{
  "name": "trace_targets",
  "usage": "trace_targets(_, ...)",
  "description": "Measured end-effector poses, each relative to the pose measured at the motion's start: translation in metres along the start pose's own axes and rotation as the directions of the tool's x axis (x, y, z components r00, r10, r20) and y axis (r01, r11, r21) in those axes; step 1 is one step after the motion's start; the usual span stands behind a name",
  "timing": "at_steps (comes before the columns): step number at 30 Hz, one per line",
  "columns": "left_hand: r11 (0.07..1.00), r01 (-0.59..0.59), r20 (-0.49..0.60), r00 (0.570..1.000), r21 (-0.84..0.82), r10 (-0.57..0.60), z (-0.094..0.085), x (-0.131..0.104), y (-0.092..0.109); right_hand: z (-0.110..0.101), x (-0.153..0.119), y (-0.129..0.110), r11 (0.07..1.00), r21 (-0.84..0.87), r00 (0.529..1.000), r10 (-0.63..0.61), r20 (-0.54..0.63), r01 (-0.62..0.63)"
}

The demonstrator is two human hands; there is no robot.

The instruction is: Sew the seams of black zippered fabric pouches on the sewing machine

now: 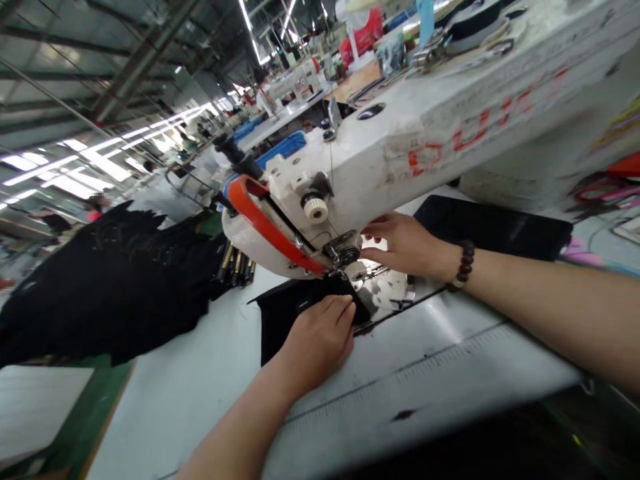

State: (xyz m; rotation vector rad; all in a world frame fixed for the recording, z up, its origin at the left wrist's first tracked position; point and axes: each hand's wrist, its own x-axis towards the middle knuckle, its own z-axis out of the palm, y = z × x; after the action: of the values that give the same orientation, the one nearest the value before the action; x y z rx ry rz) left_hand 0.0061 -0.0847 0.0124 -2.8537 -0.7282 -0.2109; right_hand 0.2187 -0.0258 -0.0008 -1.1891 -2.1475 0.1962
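The left hand lies flat and open on the black cloth to keep it steady at 6 o'clock of the needle, while the right hand, at 3 o'clock, reaches beneath the sewing machine, its grip hidden.

Black fabric piece sitting under the sewing machine's needle

It's dark, flat on the pale table, one small end tucked up at the presser foot by the shiny metal plate, the rest trailing off leftward.

Matt black cloth lies on the smooth pale tabletop beside a shiny metal needle plate and scuffed white-painted sewing machine.
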Motion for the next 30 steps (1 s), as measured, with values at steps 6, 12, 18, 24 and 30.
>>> trace_targets(6, 0.994, -0.104, -0.199, 0.975, -0.018, 0.098, 0.012, 0.001, -0.010, 0.002, 0.000, -0.004, 0.994, -0.100, 0.999, 0.038, -0.005, -0.038)
trace_targets(12, 0.985, -0.147, -0.196, 0.973, -0.096, 0.126, 0.012, 0.000, -0.015, 0.006, 0.000, -0.001, 0.995, -0.098, 0.999, 0.010, -0.030, -0.013)
trace_targets(18, 0.981, -0.154, -0.186, 0.974, -0.115, 0.131, 0.011, 0.000, -0.014, 0.005, -0.002, 0.000, 0.992, -0.124, 0.999, -0.006, -0.047, 0.000)
trace_targets(24, 0.980, -0.166, -0.154, 0.977, -0.108, 0.149, 0.012, -0.002, -0.014, 0.006, -0.002, 0.001, 0.992, -0.122, 0.997, -0.038, -0.072, 0.029)
trace_targets(30, 0.977, -0.158, -0.091, 0.985, -0.142, 0.146, 0.010, -0.003, -0.014, 0.008, -0.002, 0.004, 0.987, -0.118, 0.977, -0.131, -0.167, 0.112)
